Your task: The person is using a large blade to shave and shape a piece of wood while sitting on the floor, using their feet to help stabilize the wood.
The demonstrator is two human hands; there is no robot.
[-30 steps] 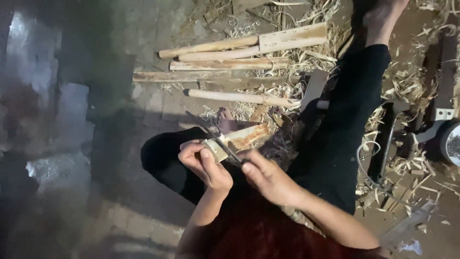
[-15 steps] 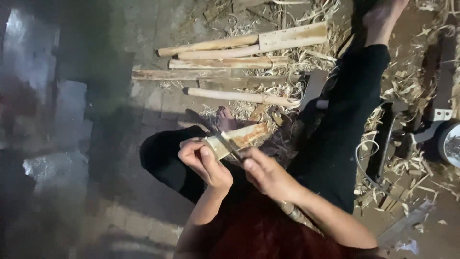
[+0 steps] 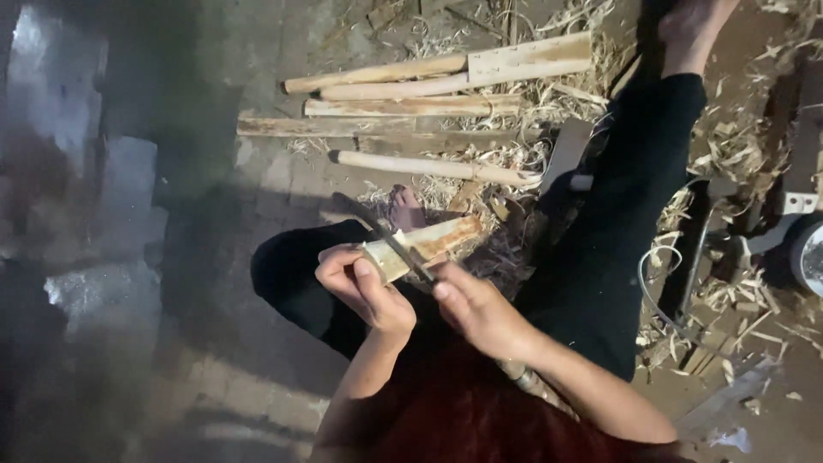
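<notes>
My left hand (image 3: 364, 291) grips the near end of a short pale piece of wood (image 3: 433, 240) held over my lap. My right hand (image 3: 480, 313) is closed on the handle of a dark knife (image 3: 386, 236) whose blade lies across the wood, tip pointing up and left. The wood's far end is brownish and rests near my bare foot (image 3: 405, 208). I sit on the ground in black trousers (image 3: 617, 223), one knee bent, the other leg stretched out to the upper right.
Several carved wooden sticks and slats (image 3: 429, 111) lie side by side on the paving beyond my legs. Wood shavings (image 3: 729, 171) cover the ground to the right. A wire (image 3: 660, 283) and metal tool parts (image 3: 797, 206) sit at the right edge.
The knife has shifted slightly along the wood; both hands stay in nearly the same place.
</notes>
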